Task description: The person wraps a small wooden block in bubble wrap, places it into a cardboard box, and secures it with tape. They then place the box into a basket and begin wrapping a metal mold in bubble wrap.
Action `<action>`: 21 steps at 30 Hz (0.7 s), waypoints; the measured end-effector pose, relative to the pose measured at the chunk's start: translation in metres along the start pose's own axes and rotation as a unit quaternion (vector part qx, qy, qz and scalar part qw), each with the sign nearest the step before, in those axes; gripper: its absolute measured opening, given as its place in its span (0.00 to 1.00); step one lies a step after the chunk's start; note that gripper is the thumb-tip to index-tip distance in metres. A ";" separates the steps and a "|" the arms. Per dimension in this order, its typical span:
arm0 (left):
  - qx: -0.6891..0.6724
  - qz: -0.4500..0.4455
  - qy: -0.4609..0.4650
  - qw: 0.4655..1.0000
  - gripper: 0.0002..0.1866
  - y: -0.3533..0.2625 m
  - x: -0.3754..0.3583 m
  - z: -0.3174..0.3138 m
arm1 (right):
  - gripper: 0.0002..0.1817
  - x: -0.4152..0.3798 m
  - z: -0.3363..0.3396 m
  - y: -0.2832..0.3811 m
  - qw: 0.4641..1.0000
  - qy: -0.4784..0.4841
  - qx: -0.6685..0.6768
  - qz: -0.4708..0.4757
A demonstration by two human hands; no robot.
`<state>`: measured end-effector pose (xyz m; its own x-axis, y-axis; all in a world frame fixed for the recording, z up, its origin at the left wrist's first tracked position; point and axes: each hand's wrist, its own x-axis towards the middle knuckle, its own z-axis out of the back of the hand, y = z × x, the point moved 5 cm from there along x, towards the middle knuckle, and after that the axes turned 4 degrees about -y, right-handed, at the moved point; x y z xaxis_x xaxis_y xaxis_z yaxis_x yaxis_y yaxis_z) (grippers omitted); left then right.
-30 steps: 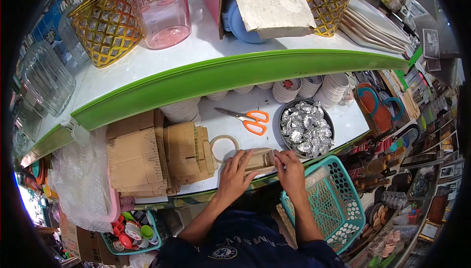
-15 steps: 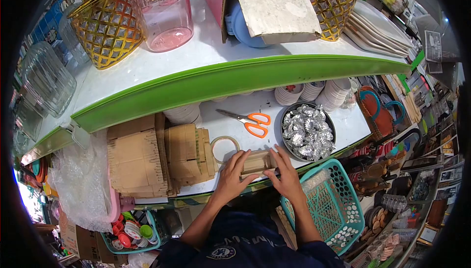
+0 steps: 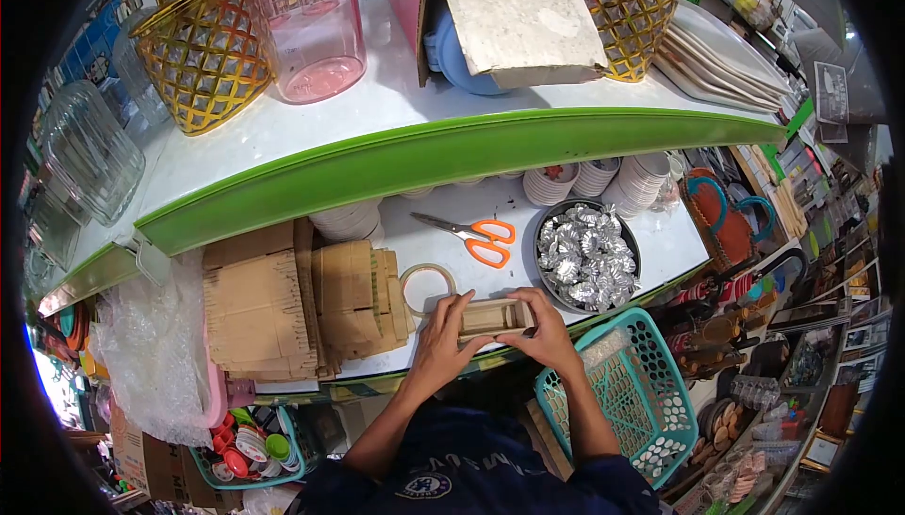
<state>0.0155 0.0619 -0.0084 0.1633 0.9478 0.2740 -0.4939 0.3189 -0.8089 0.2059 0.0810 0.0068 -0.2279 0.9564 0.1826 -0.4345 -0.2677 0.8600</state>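
A small open-topped brown box (image 3: pixel 492 317), maybe cardboard, sits at the front edge of the lower white shelf. My left hand (image 3: pixel 439 338) holds its left end, thumb along the near side. Around the right end, my right hand (image 3: pixel 545 334) has its fingers and thumb closed. A roll of tape (image 3: pixel 426 268) lies just beyond my left hand. Behind the box are scissors (image 3: pixel 484 243) with orange handles, blades pointing left. To the right stands a round dark pan (image 3: pixel 637 281) full of small silver fluted molds (image 3: pixel 586 256).
Stacks of flattened cardboard (image 3: pixel 253 312) lie at left beside bubble wrap (image 3: pixel 151 355). A green-edged upper shelf (image 3: pixel 462 150) overhangs the work area. Below right is a turquoise basket (image 3: pixel 693 402); stacked white cups (image 3: pixel 641 185) stand at the back.
My right hand has closed in on the box's right end, its fingers now bent round it. My left hand stays at the left end. The view has shifted slightly.
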 end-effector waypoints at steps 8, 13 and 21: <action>-0.017 0.017 -0.012 1.000 0.34 0.001 0.003 0.002 | 0.37 -0.002 -0.001 -0.008 0.997 0.022 0.041 -0.065; -0.029 0.005 -0.017 0.999 0.33 0.003 0.004 0.002 | 0.35 -0.003 -0.005 -0.018 0.999 -0.009 0.028 -0.024; -0.029 -0.004 -0.027 0.999 0.33 0.005 0.004 0.001 | 0.32 -0.008 0.015 0.038 0.976 -0.079 -0.201 -0.004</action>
<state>0.0126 0.0671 -0.0102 0.1205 0.9440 0.3071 -0.4418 0.3280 -0.8350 0.2040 0.0647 0.0451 -0.0997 0.9565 0.2743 -0.7494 -0.2535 0.6117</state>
